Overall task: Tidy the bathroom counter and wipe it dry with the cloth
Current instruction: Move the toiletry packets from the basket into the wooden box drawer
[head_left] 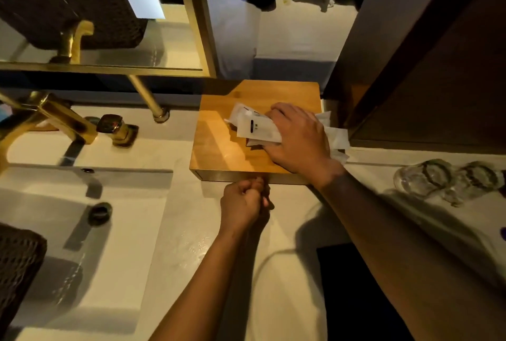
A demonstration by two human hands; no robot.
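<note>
A flat wooden box (219, 149) stands on the white counter (186, 231) against the back wall. Several white sachets and packets (253, 127) lie on its top. My right hand (298, 141) rests on them, fingers curled over the bundle, gripping it. At the box's front edge my left hand (242, 202) is closed in a fist; it seems to pinch a small knob or pull there, but the thing itself is hidden by the fingers. No cloth for wiping is visible on the counter.
A white rectangular basin (82, 231) with a brass tap (54, 119) lies to the left. Two upturned glasses (449, 179) stand on the counter at the right. A brass-framed mirror (109, 39) is behind, a dark wood panel (438, 80) at right.
</note>
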